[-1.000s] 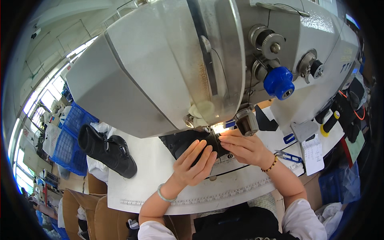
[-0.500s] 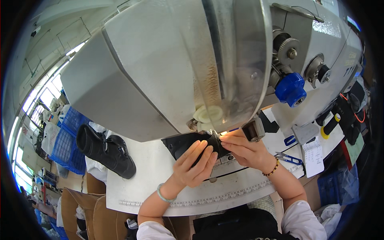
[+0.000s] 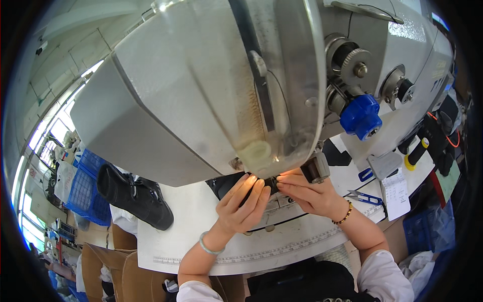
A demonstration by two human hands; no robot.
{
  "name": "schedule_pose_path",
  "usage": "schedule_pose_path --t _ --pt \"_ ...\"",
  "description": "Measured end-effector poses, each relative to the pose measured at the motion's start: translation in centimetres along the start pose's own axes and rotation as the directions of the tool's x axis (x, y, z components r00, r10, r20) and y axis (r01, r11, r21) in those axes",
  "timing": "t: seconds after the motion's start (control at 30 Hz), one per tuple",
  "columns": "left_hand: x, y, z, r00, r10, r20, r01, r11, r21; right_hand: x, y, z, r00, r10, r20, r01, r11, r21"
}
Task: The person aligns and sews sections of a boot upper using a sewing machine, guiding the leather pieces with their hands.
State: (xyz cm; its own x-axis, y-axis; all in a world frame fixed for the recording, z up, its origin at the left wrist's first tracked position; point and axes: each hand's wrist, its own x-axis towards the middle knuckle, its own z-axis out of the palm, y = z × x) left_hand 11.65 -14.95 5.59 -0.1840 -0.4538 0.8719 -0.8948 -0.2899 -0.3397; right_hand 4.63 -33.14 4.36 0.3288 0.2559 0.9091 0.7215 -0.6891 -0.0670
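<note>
Our left hand (image 3: 241, 207) and right hand (image 3: 311, 195) pinch the black piece (image 3: 220, 185), fingers nearly closed; its visible length runs crosswise between them, pointing end hidden.

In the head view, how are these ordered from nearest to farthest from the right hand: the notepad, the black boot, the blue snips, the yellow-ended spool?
From the right hand:
1. Blue snips: to its right.
2. Notepad: right of the snips.
3. Yellow-ended spool: farther right, toward the back.
4. Black boot: opposite side, far left.

Black workpiece (image 3: 221, 185), partly hidden, beneath sewing-machine head (image 3: 196, 85)
</note>
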Motion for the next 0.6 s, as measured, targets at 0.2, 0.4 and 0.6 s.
schedule_pose_path --t 0.2,0.4,0.6 --pt "0.09 0.00 0.04 1.000 0.000 -0.007 0.000 1.000 0.001 0.01 -0.18 0.08 1.000 0.024 -0.002 -0.025 1.000 -0.009" --pt "0.24 -0.52 0.25 1.000 -0.027 0.005 0.027 0.999 0.017 0.59 -0.07 0.18 0.997 0.080 0.016 -0.081 0.996 0.043" --pt "0.21 -0.45 0.33 0.999 -0.038 0.000 0.038 0.999 -0.017 0.80 -0.31 0.12 0.996 0.090 -0.008 -0.090 0.996 0.027"
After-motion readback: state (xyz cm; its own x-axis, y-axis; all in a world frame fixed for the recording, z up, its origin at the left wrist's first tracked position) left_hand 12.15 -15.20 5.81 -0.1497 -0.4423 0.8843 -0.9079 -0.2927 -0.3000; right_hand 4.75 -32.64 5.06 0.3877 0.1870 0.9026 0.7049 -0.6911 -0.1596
